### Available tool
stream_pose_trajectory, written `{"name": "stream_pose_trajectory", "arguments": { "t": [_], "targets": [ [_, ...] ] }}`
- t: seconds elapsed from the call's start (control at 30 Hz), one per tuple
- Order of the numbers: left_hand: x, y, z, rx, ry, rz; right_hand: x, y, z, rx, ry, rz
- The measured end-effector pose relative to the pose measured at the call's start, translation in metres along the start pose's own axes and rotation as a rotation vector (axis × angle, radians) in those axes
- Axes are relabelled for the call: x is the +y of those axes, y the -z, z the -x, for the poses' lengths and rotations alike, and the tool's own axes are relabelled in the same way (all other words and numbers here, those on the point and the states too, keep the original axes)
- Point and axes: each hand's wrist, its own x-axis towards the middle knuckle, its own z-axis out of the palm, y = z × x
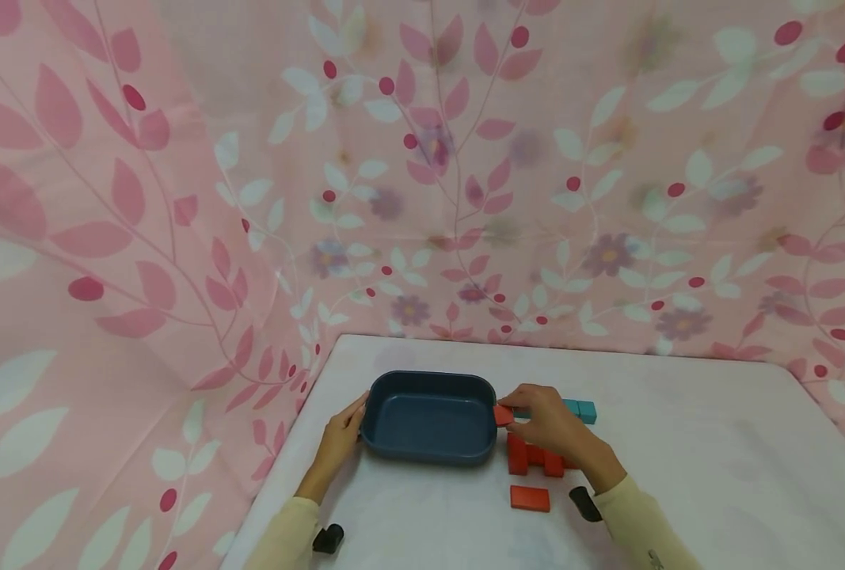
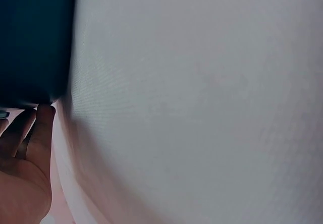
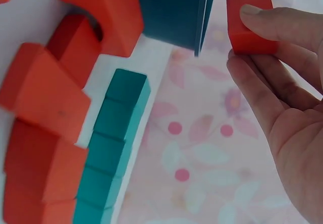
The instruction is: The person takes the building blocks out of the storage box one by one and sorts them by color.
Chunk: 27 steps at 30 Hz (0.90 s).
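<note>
The right hand [image 1: 546,423] pinched a small red cube [image 1: 504,415] between thumb and fingertips, just right of the rounded rim of the smooth, dark blue tub [image 1: 429,416] at lower centre. The left hand [image 1: 338,441] lay with straight fingers against the tub's left wall. Red blocks [image 1: 532,459] and a teal row [image 1: 579,410] crowded the right side; bare white tabletop [image 1: 714,459] lay open beyond.

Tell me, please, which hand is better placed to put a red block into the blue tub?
The right hand: it already pinches a red cube beside the blue tub rim. The left hand only rests against the tub's far side.
</note>
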Motion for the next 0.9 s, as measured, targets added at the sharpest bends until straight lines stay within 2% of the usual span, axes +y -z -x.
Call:
{"name": "stream_pose_trajectory", "arguments": {
  "t": [0.23,0.43,0.63,0.9],
  "targets": [
    [-0.001,0.0,-0.001,0.006,0.002,-0.002,0.014,0.008,0.026,0.008,0.025,-0.036],
    [0.0,0.0,0.0,0.009,-0.006,-0.024,0.02,0.01,0.046,0.015,-0.015,-0.03],
    [0.001,0.002,-0.002,0.02,-0.001,-0.031,0.022,0.013,0.065,0.0,-0.074,0.002],
    [0.0,0.0,-0.001,0.014,-0.004,-0.043,0.029,0.013,0.086,-0.069,-0.205,-0.06]
  ]
}}
